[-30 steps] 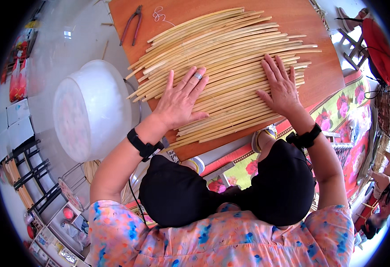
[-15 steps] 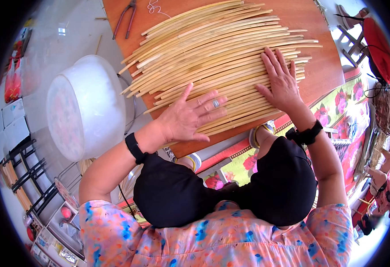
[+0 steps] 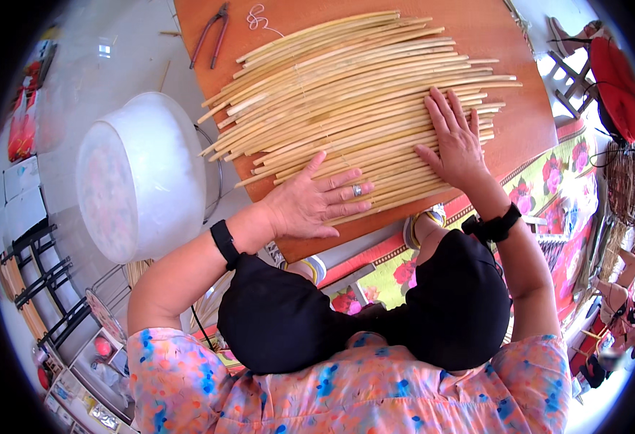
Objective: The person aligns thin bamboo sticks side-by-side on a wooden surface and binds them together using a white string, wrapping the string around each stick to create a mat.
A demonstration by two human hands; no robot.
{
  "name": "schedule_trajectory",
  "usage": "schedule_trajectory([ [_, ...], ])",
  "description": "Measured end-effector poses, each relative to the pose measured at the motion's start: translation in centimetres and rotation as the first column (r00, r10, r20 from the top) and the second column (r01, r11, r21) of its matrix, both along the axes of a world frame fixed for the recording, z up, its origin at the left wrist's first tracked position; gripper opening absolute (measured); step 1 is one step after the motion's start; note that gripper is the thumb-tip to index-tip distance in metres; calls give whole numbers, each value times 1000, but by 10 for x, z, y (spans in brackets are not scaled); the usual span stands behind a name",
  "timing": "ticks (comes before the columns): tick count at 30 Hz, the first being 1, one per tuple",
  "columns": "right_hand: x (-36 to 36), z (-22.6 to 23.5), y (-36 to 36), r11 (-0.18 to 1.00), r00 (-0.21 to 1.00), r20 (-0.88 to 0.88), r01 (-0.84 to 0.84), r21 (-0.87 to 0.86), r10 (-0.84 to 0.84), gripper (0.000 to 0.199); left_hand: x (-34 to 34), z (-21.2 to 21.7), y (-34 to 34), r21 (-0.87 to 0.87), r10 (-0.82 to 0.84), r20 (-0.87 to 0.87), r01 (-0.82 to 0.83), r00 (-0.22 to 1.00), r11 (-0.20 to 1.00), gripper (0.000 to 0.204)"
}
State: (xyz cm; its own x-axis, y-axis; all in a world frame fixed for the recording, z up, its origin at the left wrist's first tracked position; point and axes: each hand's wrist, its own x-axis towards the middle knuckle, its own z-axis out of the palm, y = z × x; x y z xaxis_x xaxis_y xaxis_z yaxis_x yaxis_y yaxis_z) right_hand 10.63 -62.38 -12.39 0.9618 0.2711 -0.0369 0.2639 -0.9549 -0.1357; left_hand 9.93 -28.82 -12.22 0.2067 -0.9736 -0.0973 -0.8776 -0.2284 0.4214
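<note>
A row of pale yellow reed-like stalks [image 3: 346,79] lies side by side on a reddish-brown wooden table [image 3: 516,50], their ends uneven. Thin thread seems to cross them near the middle. My left hand [image 3: 316,198], with a ring on one finger, rests flat and spread over the near left part of the row. Flat on the near right part lies my right hand [image 3: 455,145], its fingers stretched out and the thumb apart. Neither hand grips anything. Parts of the nearest stalks are hidden under my palms.
Red-handled pliers [image 3: 211,36] and a loose pale string [image 3: 261,19] lie at the table's far left. A big whitish translucent tub [image 3: 144,177] stands left of the table. Below its near edge is a flowered mat [image 3: 523,195]. At the right sits a red stool [image 3: 617,94].
The view has shifted slightly, so the table and stalks sit a little lower. My left hand has slid slightly toward me, still flat; my right hand keeps its place on the stalks.
</note>
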Motion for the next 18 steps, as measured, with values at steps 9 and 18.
schedule_trajectory([
  [9, -3, -1, 0, 1000, 1000, 15, 5, 24, -5, 86, -1, 5, 8, 17, 35, 12, -35, 999, 999, 78],
  [18, -1, 2, -1, 1000, 1000, -11, -9, 20, 9, 80, 1, 18, 19, 37, 144, -18, -143, 989, 989, 79],
])
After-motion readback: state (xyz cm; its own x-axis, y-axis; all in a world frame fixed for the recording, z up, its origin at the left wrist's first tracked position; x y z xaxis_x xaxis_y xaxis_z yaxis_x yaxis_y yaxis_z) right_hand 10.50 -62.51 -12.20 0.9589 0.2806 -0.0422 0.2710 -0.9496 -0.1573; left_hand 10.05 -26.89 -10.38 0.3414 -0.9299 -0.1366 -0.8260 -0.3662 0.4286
